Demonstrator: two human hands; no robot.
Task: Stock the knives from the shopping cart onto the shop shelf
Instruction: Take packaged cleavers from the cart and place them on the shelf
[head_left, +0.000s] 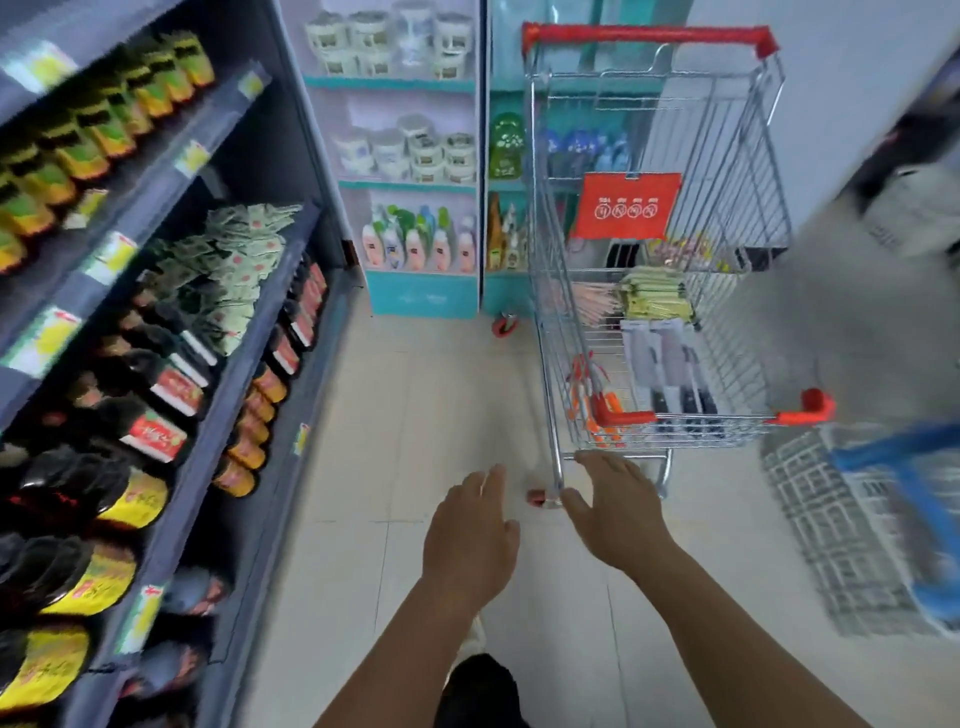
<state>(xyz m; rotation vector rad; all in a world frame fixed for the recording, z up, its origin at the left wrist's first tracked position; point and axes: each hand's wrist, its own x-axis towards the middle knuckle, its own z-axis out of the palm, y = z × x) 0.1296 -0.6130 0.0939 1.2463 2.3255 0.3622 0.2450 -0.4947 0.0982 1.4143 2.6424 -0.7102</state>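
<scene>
A wire shopping cart with red trim stands in the aisle ahead of me. Packaged knives with dark handles lie on its floor, beside orange-handled tools and green packets. My right hand is stretched out with straight fingers at the cart's near lower left corner, touching or almost touching the frame. To its left my left hand hangs over the floor, fingers relaxed and holding nothing.
A grey shelf unit full of dark sauce bottles and jars runs along the left. Teal shelves with tubs and bottles stand behind the cart. A blue-handled wire basket sits on the floor at the right. Tiled floor lies between.
</scene>
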